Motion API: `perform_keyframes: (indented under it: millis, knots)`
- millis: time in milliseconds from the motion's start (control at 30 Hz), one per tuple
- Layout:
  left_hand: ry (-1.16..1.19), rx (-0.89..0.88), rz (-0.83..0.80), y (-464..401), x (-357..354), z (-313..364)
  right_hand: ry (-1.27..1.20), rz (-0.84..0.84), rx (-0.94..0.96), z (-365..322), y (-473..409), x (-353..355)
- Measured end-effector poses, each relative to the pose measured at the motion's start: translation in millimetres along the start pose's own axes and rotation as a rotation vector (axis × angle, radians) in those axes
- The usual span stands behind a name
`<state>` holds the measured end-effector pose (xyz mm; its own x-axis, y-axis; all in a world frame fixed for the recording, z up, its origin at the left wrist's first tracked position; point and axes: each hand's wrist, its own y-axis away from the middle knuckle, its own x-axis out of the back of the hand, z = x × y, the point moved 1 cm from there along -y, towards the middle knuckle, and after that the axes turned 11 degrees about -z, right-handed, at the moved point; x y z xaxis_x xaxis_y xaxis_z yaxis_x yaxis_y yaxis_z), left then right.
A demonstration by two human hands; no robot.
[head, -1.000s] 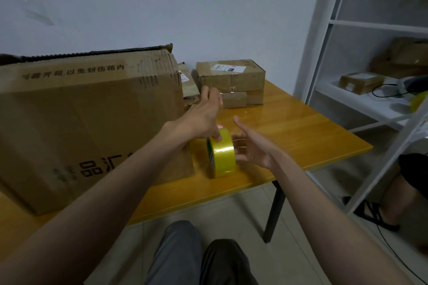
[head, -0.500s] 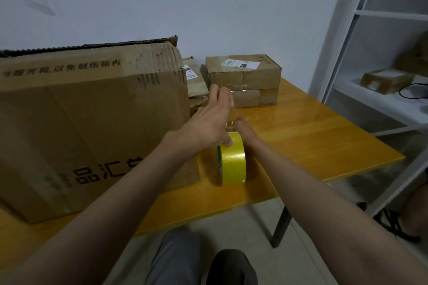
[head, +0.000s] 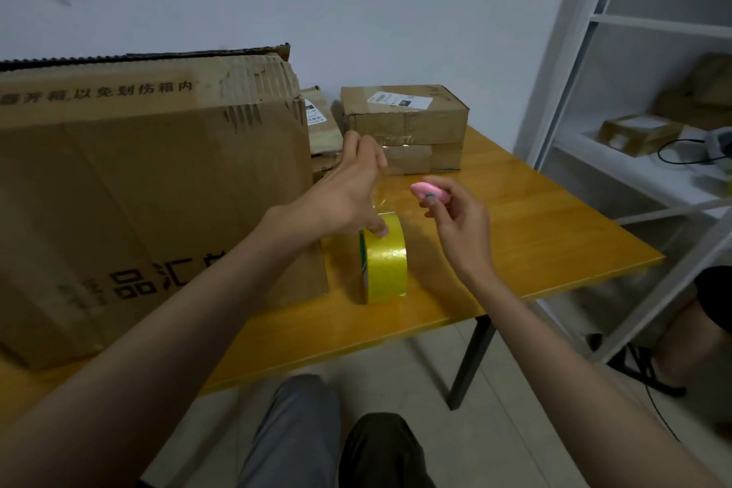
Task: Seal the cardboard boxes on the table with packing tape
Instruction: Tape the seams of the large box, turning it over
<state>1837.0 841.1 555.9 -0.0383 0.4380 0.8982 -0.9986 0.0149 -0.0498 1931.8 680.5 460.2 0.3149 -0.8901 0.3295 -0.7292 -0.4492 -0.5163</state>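
Observation:
A yellow packing tape roll (head: 386, 259) stands on edge on the yellow table (head: 534, 234), beside the large cardboard box (head: 150, 186). My left hand (head: 344, 190) presses its thumb on top of the roll. Its fingers reach up and forward, and a clear tape strip (head: 381, 190) runs from the roll to the fingertips. My right hand (head: 451, 222) hovers just right of the strip and pinches a small pink cutter (head: 429, 191). Two small boxes (head: 404, 119) sit stacked at the table's back, with another small box (head: 323, 123) behind the large one.
A white metal shelf (head: 618, 154) stands to the right, with small boxes (head: 637, 133) and cables on it. Another person's leg and sandal (head: 649, 364) are on the floor at the lower right. My knees (head: 336, 448) are below the table's front edge.
My right hand has come out from behind the roll and risen, now holding the pink cutter. My left hand keeps its thumb on the roll. The view has shifted slightly.

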Motion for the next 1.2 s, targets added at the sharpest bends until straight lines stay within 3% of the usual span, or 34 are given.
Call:
perform_keyframes:
  millis: [167, 367, 767, 1200]
  knots:
    - [0.038, -0.023, 0.013, 1.9, -2.2, -1.6, 0.133, -0.046, 0.220, -19.2, 27.1, 2.7]
    - [0.034, -0.039, 0.044, 6.4, -4.9, -2.5, 0.277, -0.095, 0.337, -30.4, 24.2, -7.0]
    - [0.038, -0.075, 0.060, 9.3, -7.6, -8.6, 0.416, -0.270, 0.438, -42.2, 4.2, -5.2]
    - [0.000, -0.066, 0.059, 8.2, -6.6, -6.6, 0.564, -0.342, 0.459, -49.0, -9.2, -9.2]
